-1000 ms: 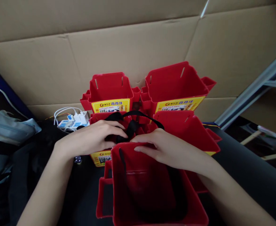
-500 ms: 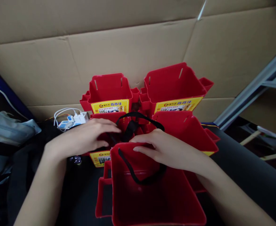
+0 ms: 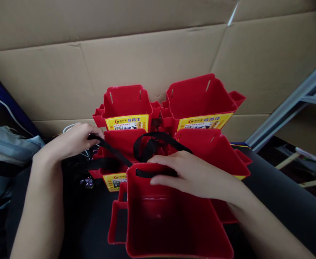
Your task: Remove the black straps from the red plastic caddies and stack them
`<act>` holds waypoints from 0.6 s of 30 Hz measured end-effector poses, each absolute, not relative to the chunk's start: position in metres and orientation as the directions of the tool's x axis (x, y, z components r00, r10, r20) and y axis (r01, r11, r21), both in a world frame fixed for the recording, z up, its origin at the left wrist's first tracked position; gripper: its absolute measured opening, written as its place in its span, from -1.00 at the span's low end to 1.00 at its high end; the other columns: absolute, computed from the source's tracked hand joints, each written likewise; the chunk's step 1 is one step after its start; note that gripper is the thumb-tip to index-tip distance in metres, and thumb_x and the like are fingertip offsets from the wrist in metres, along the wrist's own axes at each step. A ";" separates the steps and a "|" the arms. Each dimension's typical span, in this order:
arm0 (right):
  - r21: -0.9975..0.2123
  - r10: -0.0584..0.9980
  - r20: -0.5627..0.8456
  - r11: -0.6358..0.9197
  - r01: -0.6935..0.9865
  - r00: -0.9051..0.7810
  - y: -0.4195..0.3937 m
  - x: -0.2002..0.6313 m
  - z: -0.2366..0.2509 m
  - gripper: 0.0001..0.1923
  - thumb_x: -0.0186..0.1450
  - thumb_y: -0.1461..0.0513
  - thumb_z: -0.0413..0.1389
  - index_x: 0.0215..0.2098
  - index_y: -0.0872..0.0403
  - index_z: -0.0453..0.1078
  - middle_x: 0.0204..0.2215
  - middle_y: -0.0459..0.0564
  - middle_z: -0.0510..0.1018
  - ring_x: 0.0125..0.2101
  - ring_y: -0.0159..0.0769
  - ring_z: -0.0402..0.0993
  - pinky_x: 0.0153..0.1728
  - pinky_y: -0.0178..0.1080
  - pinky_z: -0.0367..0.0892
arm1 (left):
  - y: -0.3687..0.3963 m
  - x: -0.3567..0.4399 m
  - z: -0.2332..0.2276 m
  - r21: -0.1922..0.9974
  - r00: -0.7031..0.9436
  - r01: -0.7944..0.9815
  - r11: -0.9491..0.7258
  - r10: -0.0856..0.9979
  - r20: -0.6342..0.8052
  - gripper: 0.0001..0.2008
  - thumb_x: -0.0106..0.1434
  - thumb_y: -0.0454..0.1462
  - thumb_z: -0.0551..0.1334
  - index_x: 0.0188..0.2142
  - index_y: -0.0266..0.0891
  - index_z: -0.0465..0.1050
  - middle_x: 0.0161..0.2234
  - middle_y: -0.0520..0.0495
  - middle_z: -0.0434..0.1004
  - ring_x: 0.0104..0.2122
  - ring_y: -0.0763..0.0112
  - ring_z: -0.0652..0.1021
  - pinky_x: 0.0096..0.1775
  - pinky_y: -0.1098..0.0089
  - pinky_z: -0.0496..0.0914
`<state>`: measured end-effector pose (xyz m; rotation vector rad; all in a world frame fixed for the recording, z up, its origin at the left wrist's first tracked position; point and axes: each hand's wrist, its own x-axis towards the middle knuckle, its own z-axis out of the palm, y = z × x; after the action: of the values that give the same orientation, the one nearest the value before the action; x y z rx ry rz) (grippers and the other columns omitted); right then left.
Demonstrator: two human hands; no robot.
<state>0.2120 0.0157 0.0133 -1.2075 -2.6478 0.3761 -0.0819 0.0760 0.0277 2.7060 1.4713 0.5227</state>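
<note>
The black strap [image 3: 116,152] runs from the nearest red bucket [image 3: 158,230] at six o'clock to your left hand [image 3: 78,139], pinching it at nine, your right hand [image 3: 178,171] clasping the bucket's rim [image 3: 139,165], seemingly for steadiness.

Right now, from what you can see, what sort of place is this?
Probably a makeshift workspace or storage corner, though I can't be sure: red plastic bins, several with yellow labels, on a black surface, cardboard panels behind, and a metal frame at the right.
</note>
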 end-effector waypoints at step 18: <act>-0.225 0.748 0.155 0.663 0.714 -0.646 0.019 0.207 0.004 -0.82 0.30 0.22 -0.04 -0.20 -0.02 0.38 -0.46 -0.10 0.46 -0.49 -0.36 0.35 -0.44 -0.34 0.16 | 0.041 -0.105 0.037 0.129 0.193 0.965 -0.230 0.949 0.250 -0.75 0.01 -0.13 0.28 -0.31 -0.16 0.47 -0.47 0.08 0.54 -0.54 0.43 0.45 -0.47 0.46 0.26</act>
<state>0.2067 0.0192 0.0038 -1.1819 -2.6456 0.2098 -0.1052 0.0410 0.0374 2.4688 1.9830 0.4458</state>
